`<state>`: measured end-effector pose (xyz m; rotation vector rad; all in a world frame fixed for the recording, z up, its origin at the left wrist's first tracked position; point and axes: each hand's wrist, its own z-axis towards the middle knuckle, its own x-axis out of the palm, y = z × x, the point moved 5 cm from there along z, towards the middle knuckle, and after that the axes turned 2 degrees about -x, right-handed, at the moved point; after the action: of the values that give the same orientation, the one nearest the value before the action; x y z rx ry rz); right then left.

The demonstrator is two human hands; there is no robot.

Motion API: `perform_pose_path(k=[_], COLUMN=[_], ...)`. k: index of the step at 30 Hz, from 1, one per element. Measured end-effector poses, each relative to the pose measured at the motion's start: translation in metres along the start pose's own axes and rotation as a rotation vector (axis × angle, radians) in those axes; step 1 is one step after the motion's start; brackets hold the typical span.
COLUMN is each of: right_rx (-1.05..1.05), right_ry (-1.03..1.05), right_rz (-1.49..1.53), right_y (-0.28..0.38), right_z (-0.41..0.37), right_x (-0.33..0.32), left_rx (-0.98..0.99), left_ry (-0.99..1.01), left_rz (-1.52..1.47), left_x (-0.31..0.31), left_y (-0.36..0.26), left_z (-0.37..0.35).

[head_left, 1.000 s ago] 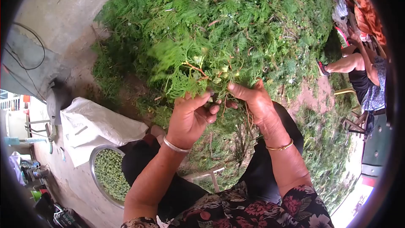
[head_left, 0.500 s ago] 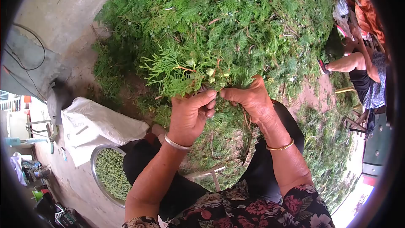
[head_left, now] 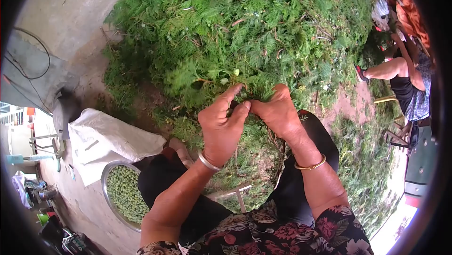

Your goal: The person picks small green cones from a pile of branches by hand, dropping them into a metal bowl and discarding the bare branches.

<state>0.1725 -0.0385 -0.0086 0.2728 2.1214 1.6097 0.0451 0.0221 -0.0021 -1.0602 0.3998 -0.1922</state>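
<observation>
A feathery green conifer sprig (head_left: 188, 77), blurred at its outer end, lies just beyond the fingertips, in front of the person's lap. Its long axis seems to run leftward and slightly far from the fingers, and its leafy end is nearer the left hand (head_left: 220, 125) than the right hand (head_left: 280, 114). Small pale green cones (head_left: 224, 81) sit among its leaves, just past the left index fingertip.

The left hand is partly open: its index finger points far and to the right, apart from the thumb, whose tip comes up beside the right hand's fingers. Whether anything is pinched there cannot be told. The right hand is closed, thumb toward the left, and appears clamped on the stem end, though the grip itself is mostly hidden. Thin brown twigs (head_left: 274, 137) hang on its near side.

Beyond the hands rises a broad heap of green conifer branches (head_left: 263, 17). To the near left, a round silver metal basin (head_left: 104, 186) holds many small green cones (head_left: 126, 193), beside a crumpled white woven sack (head_left: 113, 132). At the far right, another person's bare leg (head_left: 386, 69) reaches toward the heap.
</observation>
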Motion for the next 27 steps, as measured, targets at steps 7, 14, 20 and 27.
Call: perform_pose_path(k=[7,14,20,27], right_rx=[-0.123,-0.095,-0.082,-0.094], right_ry=[0.044,0.069,0.015,-0.042], right_rz=[0.121,0.134,0.259,0.373], right_y=[0.003,0.0,0.002,-0.001], right_z=[-0.002,-0.004,-0.004,-0.002], right_x=[0.004,0.003,-0.003,-0.008], left_rx=[-0.1,-0.112,-0.744,-0.894], left_ry=[0.057,0.16,0.191,0.219], left_rz=[0.05,0.006,-0.853,-1.034], left_x=[-0.001,-0.002,-0.017,-0.017], left_y=[0.002,0.004,0.014,0.019], left_z=[0.007,0.011,0.012,0.0])
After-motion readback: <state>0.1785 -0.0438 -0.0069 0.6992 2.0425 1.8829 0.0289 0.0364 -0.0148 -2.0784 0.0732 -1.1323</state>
